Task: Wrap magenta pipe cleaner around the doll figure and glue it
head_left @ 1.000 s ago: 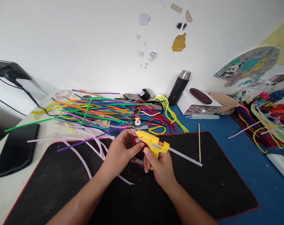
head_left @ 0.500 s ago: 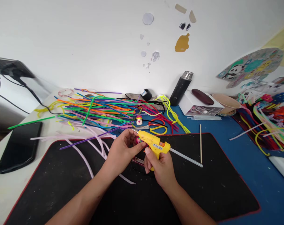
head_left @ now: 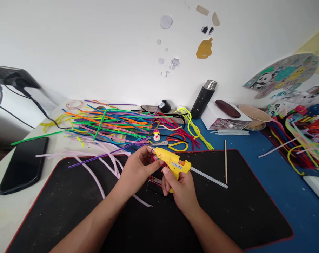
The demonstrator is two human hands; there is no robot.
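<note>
Over the mat (head_left: 227, 218), my right hand (head_left: 184, 192) grips the glue gun (head_left: 166, 154) — likely light, stiff, best held by its handle (head_left: 175, 173) — left hand (head_left: 135, 169) pinching a pink piece (head_left: 155, 159).

Left forearm (head_left: 91, 225) and right forearm (head_left: 212, 228) bare, angled in from the bottom edge, converging. Left hand (head_left: 138, 167): back toward camera, fingers (head_left: 146, 151) bent, thumb stretched rightward. Right hand (head_left: 182, 189): slightly lower, curled in a grip, thumb pointing up-left. Thumb tips close together. Wrists roughly straight.
</note>
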